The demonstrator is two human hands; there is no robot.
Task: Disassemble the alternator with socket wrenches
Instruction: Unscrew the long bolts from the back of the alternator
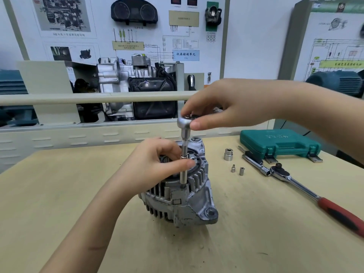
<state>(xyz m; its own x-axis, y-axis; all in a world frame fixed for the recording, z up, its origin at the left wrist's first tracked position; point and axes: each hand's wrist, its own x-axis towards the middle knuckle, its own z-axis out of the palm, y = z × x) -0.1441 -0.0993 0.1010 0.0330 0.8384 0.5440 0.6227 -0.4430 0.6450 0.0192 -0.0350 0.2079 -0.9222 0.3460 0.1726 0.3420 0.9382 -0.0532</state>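
Wooden table (pixel 59 194) takes up most of the view, w/ training display boards (pixel 126 26) on the wall behind and a cutaway engine unit (pixel 137 85) on a rack past the table's far edge.

Alternator (pixel 177 196) sits approx mid-table, standing on end, finned silver housing, mounting ear toward the near right. Green tool case (pixel 279 141) lies closed at the far right of the table. In front of it, a long ratchet wrench (pixel 295 182) w/ red-and-black handle lies diagonally, head toward the case, handle running off to the near right. A second, shorter bar w/ black grip (pixel 253 157) lies just beside its head.

Socket wrench (pixel 184 123) stands upright over the alternator; its extension bar (pixel 184 166) goes straight down to a bolt at the housing's top edge. Right hand (pixel 226 107) pinches the wrench head from above, thumb and fingers curled round it. Left hand (pixel 153 164) rests on top of the alternator, thumb and forefinger lightly pinching the extension bar partway down.

Three loose sockets stand on the table btwn alternator and ratchet wrench: one large socket (pixel 228 154), two small sockets (pixel 233 168) (pixel 241 171) close together nearer the viewer.
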